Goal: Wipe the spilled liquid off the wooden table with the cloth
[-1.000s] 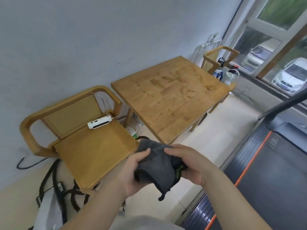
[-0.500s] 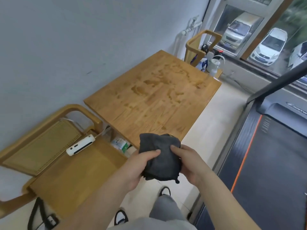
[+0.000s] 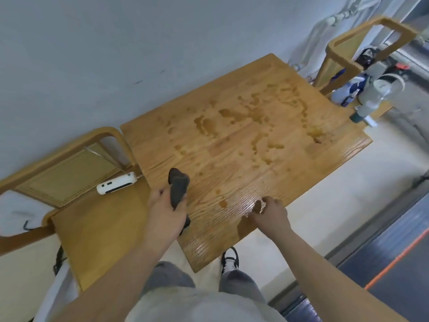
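Cloth: dark grey cloth [image 3: 178,189], bunched and upright in the left hand [image 3: 166,212], over the near-left part of the counter [image 3: 232,242]; whether its lower end touches the wood I cannot tell.
Hands: left one is curled round the cloth; the right hand [image 3: 269,211] is well apart from it, fingers loosely curled, holding nothing, low at the counter's near edge (it looks to rest on the wood).
Change: half a second ago both hands held the cloth together in front of the body, short of the counter; now the right has let go and the left alone carries it out over the wood.
Meaning: folding seems finished and wiping is about to begin; nothing is wiped yet.
Spill: puddles and drops [image 3: 255,122] spread across the middle and far half of the counter, with a few small drops [image 3: 223,204] between the hands.
Next: bring the cloth down flat and sweep toward the far puddles.
Writing: none readable; the white device [image 3: 116,186] on the chair [image 3: 97,231] bears dark marks but no legible text.
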Motion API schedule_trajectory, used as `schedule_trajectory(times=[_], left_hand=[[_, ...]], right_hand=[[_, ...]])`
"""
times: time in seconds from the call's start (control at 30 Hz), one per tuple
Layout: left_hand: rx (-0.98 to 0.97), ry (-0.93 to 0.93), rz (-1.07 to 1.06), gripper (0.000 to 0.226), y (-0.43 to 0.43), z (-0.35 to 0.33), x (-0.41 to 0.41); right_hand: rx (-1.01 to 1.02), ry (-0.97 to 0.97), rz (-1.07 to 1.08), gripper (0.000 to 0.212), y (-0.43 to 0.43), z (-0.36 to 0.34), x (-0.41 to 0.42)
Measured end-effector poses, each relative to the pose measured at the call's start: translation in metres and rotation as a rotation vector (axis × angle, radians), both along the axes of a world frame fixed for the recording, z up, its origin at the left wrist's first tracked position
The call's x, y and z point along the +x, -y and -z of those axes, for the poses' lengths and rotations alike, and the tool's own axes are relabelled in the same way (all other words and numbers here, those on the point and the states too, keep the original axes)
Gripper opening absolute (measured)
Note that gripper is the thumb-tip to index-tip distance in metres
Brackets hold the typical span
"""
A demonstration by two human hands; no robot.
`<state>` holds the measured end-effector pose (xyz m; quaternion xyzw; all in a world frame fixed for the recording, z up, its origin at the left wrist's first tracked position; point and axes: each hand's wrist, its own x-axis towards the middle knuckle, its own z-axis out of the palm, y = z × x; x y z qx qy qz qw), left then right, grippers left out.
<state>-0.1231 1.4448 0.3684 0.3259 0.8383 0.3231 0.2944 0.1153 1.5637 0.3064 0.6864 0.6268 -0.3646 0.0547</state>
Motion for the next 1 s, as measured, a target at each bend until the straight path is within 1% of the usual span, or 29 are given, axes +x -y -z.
schedule_trajectory(times=[0.03, 0.07, 0.1, 0.13, 0.2, 0.23, 0.3, 0.33, 0.4, 0.47, 0.5, 0.53, 0.57, 0.63, 0.67, 0.7, 0.73, 0.77, 0.83, 0.87, 0.9, 0.93, 0.97, 1.0], left_hand=[[-0.038, -0.246, 0.134, 0.029, -0.003, 0.006, 0.000], [-0.085, -0.416, 0.230, 0.046, -0.005, 0.016, 0.002], [-0.131, -0.497, 0.298, 0.058, -0.006, 0.031, 0.006], [-0.178, -0.526, 0.355, 0.064, -0.008, 0.044, 0.015], [-0.343, -0.484, 0.498, 0.069, -0.009, 0.069, 0.042], [-0.420, -0.491, 0.576, 0.073, -0.005, 0.080, 0.056], [-0.516, -0.529, 0.677, 0.082, 0.003, 0.099, 0.071], [-0.527, -0.535, 0.713, 0.083, 0.006, 0.102, 0.070], [-0.406, -0.610, 0.779, 0.077, 0.010, 0.108, 0.052], [-0.267, -0.724, 0.863, 0.068, 0.009, 0.116, 0.021], [-0.240, -0.751, 0.854, 0.064, 0.004, 0.121, 0.005], [-0.251, -0.746, 0.780, 0.062, -0.003, 0.124, -0.005], [-0.294, -0.704, 0.663, 0.062, -0.010, 0.127, -0.008], [-0.353, -0.615, 0.426, 0.063, -0.025, 0.128, 0.010], [-0.350, -0.597, 0.366, 0.064, -0.029, 0.127, 0.028], [-0.336, -0.588, 0.376, 0.066, -0.029, 0.127, 0.047], [-0.305, -0.586, 0.457, 0.067, -0.024, 0.128, 0.066], [-0.267, -0.607, 0.600, 0.068, -0.015, 0.129, 0.078], [-0.196, -0.623, 0.923, 0.067, -0.004, 0.129, 0.069], [-0.166, -0.648, 1.021, 0.066, -0.006, 0.129, 0.053], [-0.147, -0.705, 1.067, 0.065, -0.013, 0.128, 0.034], [-0.143, -0.781, 1.046, 0.065, -0.022, 0.127, 0.016], [-0.195, -0.801, 0.963, 0.064, -0.032, 0.127, 0.004], [-0.273, -0.746, 0.811, 0.062, -0.041, 0.127, -0.001]], right_hand=[[0.013, 0.044, -0.063, 0.071, -0.008, 0.004, 0.002], [0.026, 0.074, -0.117, 0.075, -0.013, 0.007, 0.002], [0.042, 0.099, -0.166, 0.081, -0.017, 0.011, 0.003], [0.054, 0.133, -0.210, 0.089, -0.019, 0.014, 0.003], [0.056, 0.226, -0.287, 0.104, -0.020, 0.022, 0.000], [0.062, 0.268, -0.309, 0.109, -0.020, 0.025, -0.001], [0.070, 0.324, -0.327, 0.112, -0.021, 0.029, -0.005], [0.069, 0.339, -0.333, 0.112, -0.022, 0.029, -0.007], [0.079, 0.367, -0.342, 0.111, -0.025, 0.030, -0.012], [0.076, 0.380, -0.343, 0.111, -0.027, 0.032, -0.016], [0.070, 0.372, -0.340, 0.112, -0.027, 0.033, -0.017], [0.064, 0.360, -0.337, 0.112, -0.027, 0.034, -0.016], [0.060, 0.350, -0.335, 0.112, -0.026, 0.035, -0.015], [0.056, 0.331, -0.327, 0.111, -0.024, 0.038, -0.011], [0.056, 0.324, -0.320, 0.110, -0.023, 0.038, -0.009], [0.060, 0.325, -0.321, 0.110, -0.023, 0.037, -0.009], [0.065, 0.337, -0.335, 0.110, -0.024, 0.036, -0.009], [0.068, 0.353, -0.358, 0.110, -0.025, 0.035, -0.010], [0.067, 0.372, -0.389, 0.110, -0.025, 0.034, -0.011], [0.062, 0.370, -0.389, 0.111, -0.026, 0.034, -0.012], [0.052, 0.365, -0.384, 0.113, -0.026, 0.034, -0.012], [0.040, 0.359, -0.380, 0.115, -0.026, 0.034, -0.012], [0.030, 0.358, -0.381, 0.117, -0.026, 0.034, -0.012], [0.022, 0.361, -0.382, 0.118, -0.026, 0.033, -0.012]])
